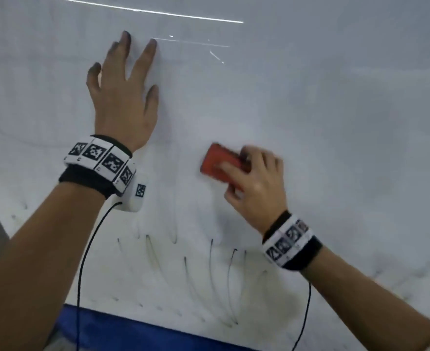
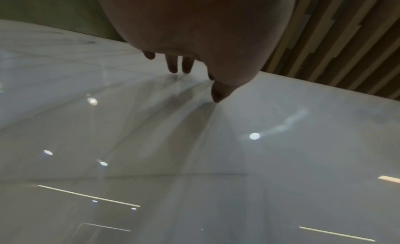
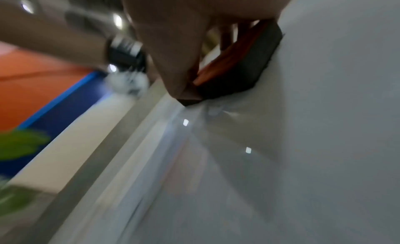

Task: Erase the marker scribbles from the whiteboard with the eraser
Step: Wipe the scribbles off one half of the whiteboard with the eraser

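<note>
Several scribbles (image 1: 208, 269) below eraser (image 1: 219, 164)

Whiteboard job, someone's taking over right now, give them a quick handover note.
Left hand: open, fingers spread flat on the whiteboard.
Right hand: grips the red eraser, its dark pad against the board mid-surface.
Done: the area around and above the eraser looks wiped.
Left: marker scribbles along the lower part, near the bottom edge, plus faint smudges at the lower left and right.
</note>
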Tool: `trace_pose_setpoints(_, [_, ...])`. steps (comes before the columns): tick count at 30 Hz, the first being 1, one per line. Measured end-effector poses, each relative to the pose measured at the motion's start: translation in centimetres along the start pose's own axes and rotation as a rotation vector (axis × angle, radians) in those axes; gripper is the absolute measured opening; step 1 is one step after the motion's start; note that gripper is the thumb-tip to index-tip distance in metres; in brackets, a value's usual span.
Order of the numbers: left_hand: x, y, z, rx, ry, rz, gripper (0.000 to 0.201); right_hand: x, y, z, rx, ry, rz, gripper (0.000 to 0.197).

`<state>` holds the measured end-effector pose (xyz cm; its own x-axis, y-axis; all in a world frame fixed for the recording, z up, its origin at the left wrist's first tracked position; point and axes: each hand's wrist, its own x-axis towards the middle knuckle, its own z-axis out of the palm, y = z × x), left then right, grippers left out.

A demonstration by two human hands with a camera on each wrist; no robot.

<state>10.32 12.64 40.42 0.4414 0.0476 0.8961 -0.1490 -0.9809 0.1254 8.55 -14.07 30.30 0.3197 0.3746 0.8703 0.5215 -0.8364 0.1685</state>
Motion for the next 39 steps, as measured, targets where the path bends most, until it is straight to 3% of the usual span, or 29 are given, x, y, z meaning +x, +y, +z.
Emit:
trace_pose_setpoints(3, [-2.1,2.1,-0.1,0.014,0.004,0.076,0.058,-13.1,-2.0,4.3,0.023,-0.347,-0.204,0.048])
trace_pose_setpoints(6, [-5.2,4.6,1.5,0.010,-0.063,0.210,0.057,-15.4,-1.3,4.8,0.016,-0.425,-0.320,0.044])
trace_pose_setpoints(8, [-6.3,5.2,2.4,-0.021,-0.093,0.186,0.059,-11.8,0.0,3.0,0.039,-0.294,-0.229,0.045])
trace_pose_setpoints(11, [-6.4,5.2,2.9,-0.033,-0.069,0.154,0.059,-5.7,2.4,-0.3,0.017,0.018,0.040,0.040])
trace_pose_setpoints(13, [-6.4,5.3,3.0,-0.049,-0.066,0.140,0.059,-5.0,2.3,-0.3,0.046,0.140,0.189,0.037])
trace_pose_setpoints(14, [-6.4,5.4,3.1,-0.055,-0.067,0.129,0.059,-6.1,1.6,0.8,0.055,0.158,0.191,0.038])
trace_pose_setpoints(16, [-6.7,5.8,3.3,-0.050,-0.074,0.112,0.059,-11.1,-0.8,4.2,0.057,0.027,0.000,0.040])
trace_pose_setpoints(18, [-6.7,5.8,3.3,-0.046,-0.072,0.103,0.059,-17.0,-2.8,7.4,0.035,-0.229,-0.276,0.038])
trace_pose_setpoints(19, [-6.7,5.7,3.2,-0.050,-0.072,0.101,0.059,-18.8,-3.3,8.2,0.016,-0.336,-0.352,0.037])
trace_pose_setpoints(21, [-6.6,5.6,3.1,-0.045,-0.072,0.105,0.059,-18.4,-3.2,8.4,0.029,-0.383,-0.391,0.037])
trace_pose_setpoints(23, [-6.5,5.6,3.1,-0.034,-0.080,0.122,0.059,-14.2,-2.6,6.9,0.086,-0.286,-0.298,0.040])
trace_pose_setpoints(27, [-6.7,5.6,3.2,-0.032,-0.066,0.119,0.060,-3.7,0.3,1.1,0.076,0.101,0.091,0.041])
trace_pose_setpoints(30, [-6.8,6.1,3.3,-0.030,-0.051,0.087,0.059,-3.2,-0.3,1.6,0.097,0.220,0.252,0.041])
trace_pose_setpoints(32, [-6.9,6.7,3.4,-0.008,-0.047,0.061,0.059,-8.2,-2.2,4.6,0.101,0.069,0.084,0.041])
trace_pose_setpoints(34, [-7.0,7.0,3.2,-0.006,-0.061,0.047,0.059,-16.0,-3.5,7.6,0.081,-0.223,-0.172,0.038])
trace_pose_setpoints(36, [-7.2,7.1,2.8,-0.018,-0.080,0.033,0.061,-22.2,-3.4,8.3,0.025,-0.463,-0.303,0.042])
trace_pose_setpoints(38, [-7.4,7.5,2.3,0.010,-0.107,0.024,0.064,-23.4,-2.1,7.4,0.039,-0.497,-0.337,0.052])
trace_pose_setpoints(39, [-7.5,7.8,2.0,0.032,-0.126,0.023,0.068,-22.3,-1.3,6.4,0.055,-0.436,-0.312,0.052])
